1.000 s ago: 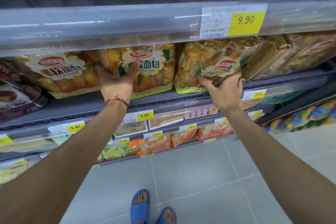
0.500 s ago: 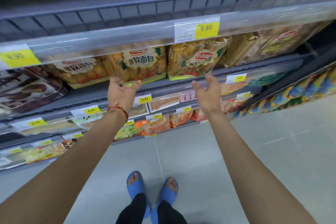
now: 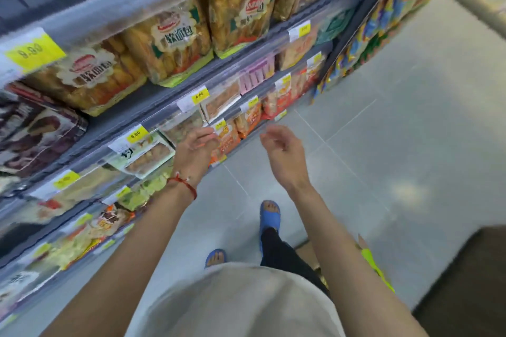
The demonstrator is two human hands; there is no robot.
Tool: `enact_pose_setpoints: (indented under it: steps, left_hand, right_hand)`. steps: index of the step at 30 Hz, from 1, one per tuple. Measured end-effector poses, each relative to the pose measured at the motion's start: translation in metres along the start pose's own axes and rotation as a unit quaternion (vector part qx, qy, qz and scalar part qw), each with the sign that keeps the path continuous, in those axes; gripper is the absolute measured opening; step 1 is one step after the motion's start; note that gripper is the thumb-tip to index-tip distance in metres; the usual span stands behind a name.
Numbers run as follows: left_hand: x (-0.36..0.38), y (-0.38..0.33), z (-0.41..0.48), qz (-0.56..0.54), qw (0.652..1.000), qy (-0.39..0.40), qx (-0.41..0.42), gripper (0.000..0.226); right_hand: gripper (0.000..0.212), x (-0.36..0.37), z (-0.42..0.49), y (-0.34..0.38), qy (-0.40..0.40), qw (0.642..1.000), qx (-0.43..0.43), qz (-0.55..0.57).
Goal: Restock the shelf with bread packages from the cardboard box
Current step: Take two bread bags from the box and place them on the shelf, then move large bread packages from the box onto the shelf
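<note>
Three bread packages stand side by side on the grey shelf (image 3: 191, 85): a left one (image 3: 90, 76), a middle one (image 3: 169, 41) and a right one (image 3: 241, 11), all clear bags with orange-gold bread and a red logo. My left hand (image 3: 195, 149), a red string at its wrist, hangs below them in front of the lower shelves, fingers loosely curled and holding nothing. Apart from it, over the floor, my right hand (image 3: 283, 154) is also relaxed and holds nothing. A bit of a cardboard box (image 3: 306, 252) shows behind my right forearm, with a yellow-green package edge (image 3: 375, 265) beside it.
Lower shelves hold small pastry packs (image 3: 145, 156) and orange snack bags (image 3: 227, 139) behind yellow price tags. A rack of colourful bags (image 3: 383, 22) stands at the far right. Grey tiled floor (image 3: 410, 145) stretches right. A dark brown object (image 3: 471, 282) sits at the bottom right. My blue sandals (image 3: 269, 216) are below.
Both hands have let go of the bread packages and dropped away from the shelf. The view has swung down and to the right, bringing the floor and the box into sight.
</note>
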State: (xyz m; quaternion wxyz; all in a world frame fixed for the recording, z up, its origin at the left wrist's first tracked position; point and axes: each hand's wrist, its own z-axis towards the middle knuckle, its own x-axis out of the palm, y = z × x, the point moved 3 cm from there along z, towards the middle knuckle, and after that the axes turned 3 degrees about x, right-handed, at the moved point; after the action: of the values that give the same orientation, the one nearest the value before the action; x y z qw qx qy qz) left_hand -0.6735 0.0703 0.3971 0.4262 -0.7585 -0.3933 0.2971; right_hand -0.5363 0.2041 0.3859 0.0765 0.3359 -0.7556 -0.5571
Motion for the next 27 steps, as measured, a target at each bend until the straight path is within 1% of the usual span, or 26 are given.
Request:
enact_pose_setpoints:
  steps: [4,6,9,12,18,21,24,27]
  left_hand:
    - [-0.01,0.03,-0.04,0.045,0.995,0.084,-0.011,0.015]
    - [-0.01,0.042,-0.062,0.065,0.992,0.111,-0.014,0.015]
    - [0.001,0.059,-0.095,0.104,0.984,0.146,-0.017,0.011]
    - [0.023,0.078,-0.132,0.126,0.975,0.182,-0.011,0.012]
    - [0.073,0.139,-0.228,0.162,0.947,0.272,-0.051,0.008]
    - [0.096,0.178,-0.281,0.19,0.934,0.293,-0.072,0.009]
    - [0.116,0.214,-0.335,0.215,0.927,0.3,-0.073,0.015]
    - [0.134,0.248,-0.384,0.239,0.919,0.3,-0.095,0.012]
  right_hand:
    - [0.022,-0.008,-0.085,-0.034,-0.038,0.996,0.077,0.02]
    - [0.025,-0.015,-0.124,-0.052,-0.058,0.993,0.103,0.031]
    - [0.024,-0.032,-0.177,-0.078,-0.092,0.987,0.121,0.048]
    - [0.023,-0.053,-0.224,-0.107,-0.113,0.982,0.14,0.062]
    - [0.021,-0.114,-0.308,-0.172,-0.137,0.975,0.163,0.066]
    - [0.023,-0.155,-0.35,-0.211,-0.141,0.971,0.176,0.081]
    - [0.022,-0.195,-0.386,-0.257,-0.138,0.969,0.181,0.097]
    - [0.02,-0.235,-0.42,-0.298,-0.135,0.967,0.194,0.099]
